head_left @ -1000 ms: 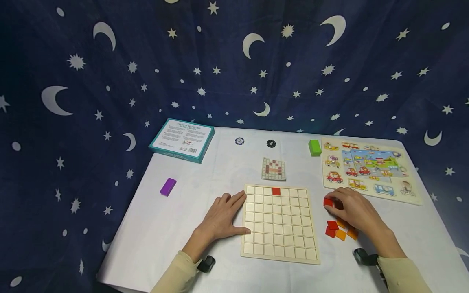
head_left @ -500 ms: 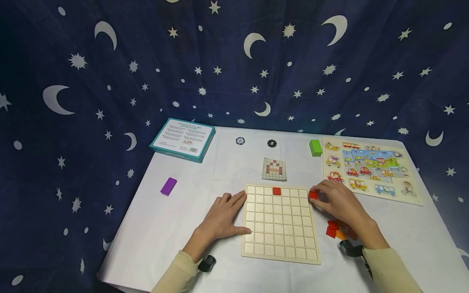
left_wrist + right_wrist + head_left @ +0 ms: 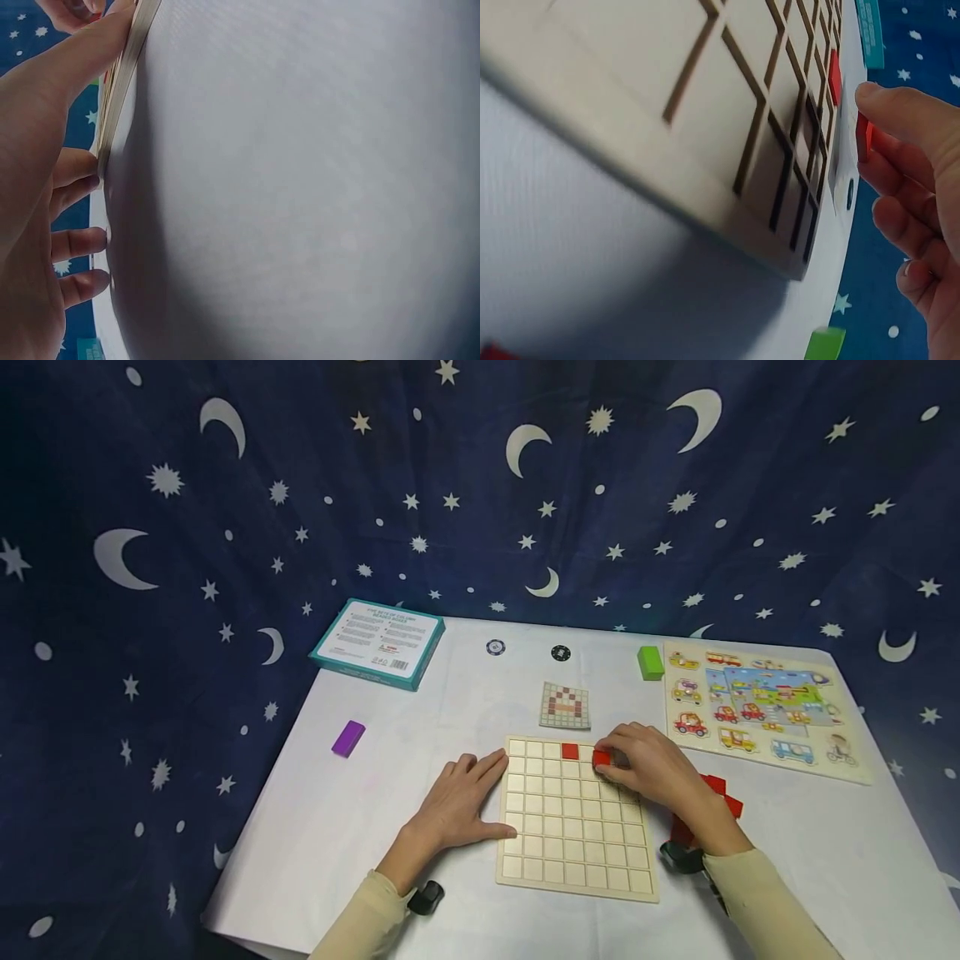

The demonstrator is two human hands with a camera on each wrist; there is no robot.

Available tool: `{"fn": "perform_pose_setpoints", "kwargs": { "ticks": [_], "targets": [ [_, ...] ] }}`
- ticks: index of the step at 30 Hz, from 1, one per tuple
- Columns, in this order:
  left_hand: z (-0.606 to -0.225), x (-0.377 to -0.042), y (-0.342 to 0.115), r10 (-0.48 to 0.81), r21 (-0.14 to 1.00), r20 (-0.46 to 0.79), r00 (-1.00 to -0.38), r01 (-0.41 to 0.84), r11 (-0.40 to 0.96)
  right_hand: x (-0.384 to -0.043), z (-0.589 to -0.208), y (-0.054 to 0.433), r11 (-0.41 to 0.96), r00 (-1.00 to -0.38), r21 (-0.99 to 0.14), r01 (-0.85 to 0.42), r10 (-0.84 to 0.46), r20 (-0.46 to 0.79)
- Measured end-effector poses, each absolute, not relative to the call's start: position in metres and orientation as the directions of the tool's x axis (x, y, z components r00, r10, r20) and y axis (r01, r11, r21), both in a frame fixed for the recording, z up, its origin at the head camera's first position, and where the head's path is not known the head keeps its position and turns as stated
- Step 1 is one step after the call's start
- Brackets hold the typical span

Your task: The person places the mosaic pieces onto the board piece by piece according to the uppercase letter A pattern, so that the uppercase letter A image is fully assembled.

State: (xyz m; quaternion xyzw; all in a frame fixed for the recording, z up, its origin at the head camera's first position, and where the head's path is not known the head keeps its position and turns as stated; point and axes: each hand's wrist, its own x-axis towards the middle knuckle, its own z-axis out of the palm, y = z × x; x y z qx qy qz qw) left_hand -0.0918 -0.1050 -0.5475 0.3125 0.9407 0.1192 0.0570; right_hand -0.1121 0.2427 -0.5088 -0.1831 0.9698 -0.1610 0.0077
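Observation:
In the head view, a cream wooden grid board (image 3: pixel 552 825) lies on the white table, with one red square tile (image 3: pixel 570 751) set in its top row. My right hand (image 3: pixel 651 767) pinches another red tile (image 3: pixel 602 760) between thumb and fingers, over the upper right part of the board. The right wrist view shows this held tile (image 3: pixel 864 137) raised above the grid, tilted on edge. My left hand (image 3: pixel 455 807) rests along the board's left side, fingers straight, with the thumb on its edge. In the left wrist view its fingertips (image 3: pixel 90 240) reach the tabletop.
Loose red tiles (image 3: pixel 732 807) lie right of the board, partly hidden by my right forearm. Behind the board are a patterned card (image 3: pixel 566 707), two chips (image 3: pixel 561 653) and a green block (image 3: pixel 650 663). A picture puzzle (image 3: pixel 787 752), purple block (image 3: pixel 348 739) and teal box (image 3: pixel 378 642) stand farther out.
My right hand has carried the red tile leftward from beside the loose tiles to over the board's upper right. The left hand stays at the board's left edge.

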Motion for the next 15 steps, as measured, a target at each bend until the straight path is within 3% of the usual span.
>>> {"fn": "perform_pose_setpoints", "kwargs": {
  "ticks": [15],
  "targets": [
    [-0.547,-0.092,-0.105,0.597,0.257,-0.035,-0.802,0.570,0.780,-0.110,-0.519,0.226,0.869,-0.915,-0.307,-0.389,-0.402,0.022]
  ]
}}
